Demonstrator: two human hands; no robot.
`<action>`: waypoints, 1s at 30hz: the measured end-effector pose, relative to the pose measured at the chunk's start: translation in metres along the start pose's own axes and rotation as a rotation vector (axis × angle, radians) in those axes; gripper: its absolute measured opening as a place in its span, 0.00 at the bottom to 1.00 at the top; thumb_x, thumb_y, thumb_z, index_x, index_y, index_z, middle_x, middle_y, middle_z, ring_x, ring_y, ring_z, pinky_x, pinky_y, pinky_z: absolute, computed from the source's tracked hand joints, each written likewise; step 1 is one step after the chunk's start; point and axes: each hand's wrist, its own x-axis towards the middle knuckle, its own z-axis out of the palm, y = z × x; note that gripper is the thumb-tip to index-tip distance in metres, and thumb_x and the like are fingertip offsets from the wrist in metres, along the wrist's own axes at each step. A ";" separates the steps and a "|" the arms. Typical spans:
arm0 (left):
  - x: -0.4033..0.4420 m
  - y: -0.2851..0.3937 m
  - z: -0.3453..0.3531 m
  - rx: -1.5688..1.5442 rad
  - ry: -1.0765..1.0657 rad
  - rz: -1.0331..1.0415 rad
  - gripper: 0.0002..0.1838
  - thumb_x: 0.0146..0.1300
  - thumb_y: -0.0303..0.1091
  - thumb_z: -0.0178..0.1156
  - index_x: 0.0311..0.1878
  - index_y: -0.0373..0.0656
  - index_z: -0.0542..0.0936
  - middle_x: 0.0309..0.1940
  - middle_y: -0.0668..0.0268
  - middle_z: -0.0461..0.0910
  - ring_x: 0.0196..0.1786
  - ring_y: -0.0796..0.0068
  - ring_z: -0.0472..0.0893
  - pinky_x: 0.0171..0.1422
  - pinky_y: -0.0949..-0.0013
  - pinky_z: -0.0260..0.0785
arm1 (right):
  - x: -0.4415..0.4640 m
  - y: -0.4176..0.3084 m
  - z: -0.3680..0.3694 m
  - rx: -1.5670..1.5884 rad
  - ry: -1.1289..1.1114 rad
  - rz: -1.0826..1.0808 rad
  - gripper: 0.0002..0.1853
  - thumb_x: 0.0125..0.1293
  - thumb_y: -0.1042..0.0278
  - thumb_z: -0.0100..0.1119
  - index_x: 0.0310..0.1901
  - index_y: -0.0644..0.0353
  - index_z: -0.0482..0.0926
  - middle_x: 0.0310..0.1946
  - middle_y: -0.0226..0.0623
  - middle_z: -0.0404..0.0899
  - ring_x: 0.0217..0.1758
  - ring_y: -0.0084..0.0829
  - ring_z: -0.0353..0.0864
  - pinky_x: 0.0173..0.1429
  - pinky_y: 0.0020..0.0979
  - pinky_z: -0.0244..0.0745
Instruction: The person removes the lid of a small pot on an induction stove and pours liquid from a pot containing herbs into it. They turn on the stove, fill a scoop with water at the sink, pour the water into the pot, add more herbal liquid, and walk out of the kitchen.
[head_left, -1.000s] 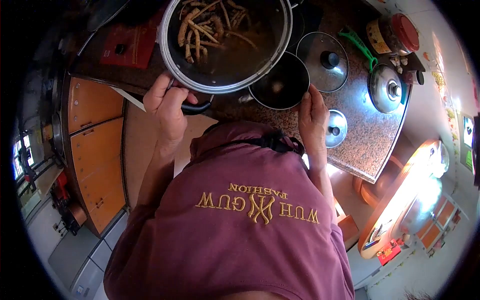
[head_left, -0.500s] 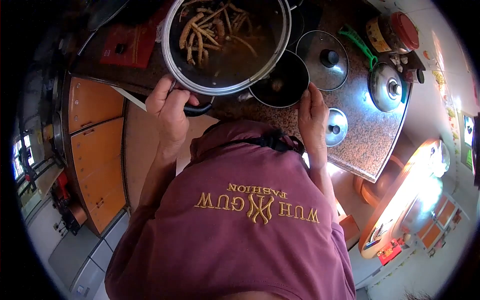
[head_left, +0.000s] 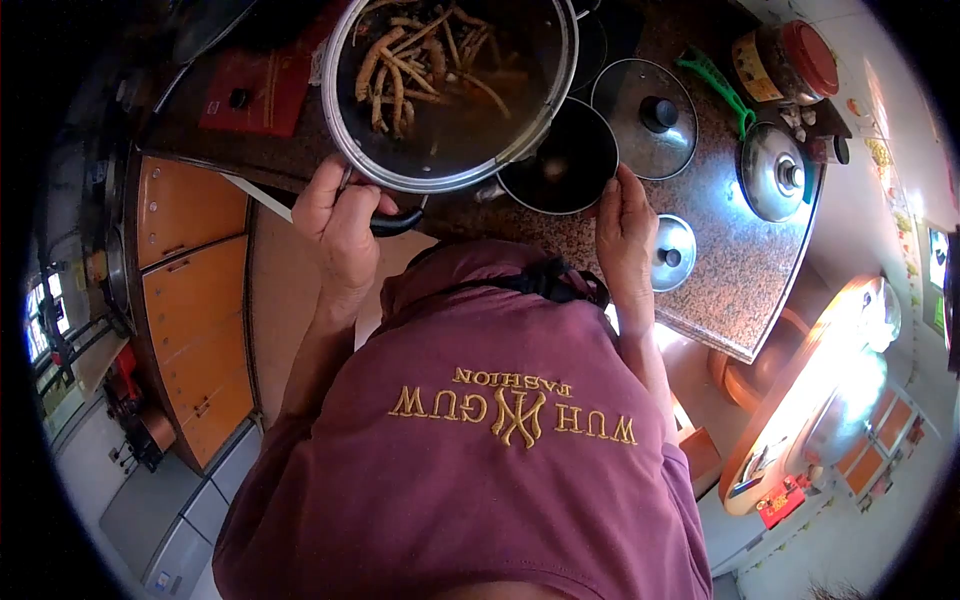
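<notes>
A large metal pot point(head_left: 470, 178) holds brownish liquid and several pale, root-like pieces point(head_left: 400, 85). My left hand point(head_left: 345, 215) is closed at its near side, on the black handle point(head_left: 397, 222). The rim of the large pot overlaps the left part of a smaller dark saucepan point(head_left: 570, 150). Something small and pale shows inside the saucepan; I cannot make out what it is. My right hand point(head_left: 627, 215) pinches the saucepan's right rim, with thumb and fingers close together.
Right of the saucepan, a glass lid point(head_left: 640, 125), a small lid point(head_left: 673, 257) and a domed metal lid point(head_left: 770, 185) lie on the speckled counter point(head_left: 725, 265). Behind them are a green-handled utensil point(head_left: 715, 80) and a red-capped jar point(head_left: 780, 65). A red board-like item point(head_left: 255, 95) lies left.
The large pot has shifted slightly left, and its near rim sits a little lower in view. Both hands keep their grips.
</notes>
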 end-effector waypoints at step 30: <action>-0.007 0.004 0.004 0.052 -0.011 0.017 0.10 0.53 0.20 0.46 0.35 0.30 0.77 0.23 0.66 0.77 0.23 0.82 0.73 0.30 0.77 0.66 | -0.001 -0.004 -0.002 0.054 -0.037 0.071 0.16 0.70 0.66 0.47 0.56 0.61 0.72 0.41 0.57 0.79 0.44 0.54 0.81 0.44 0.46 0.75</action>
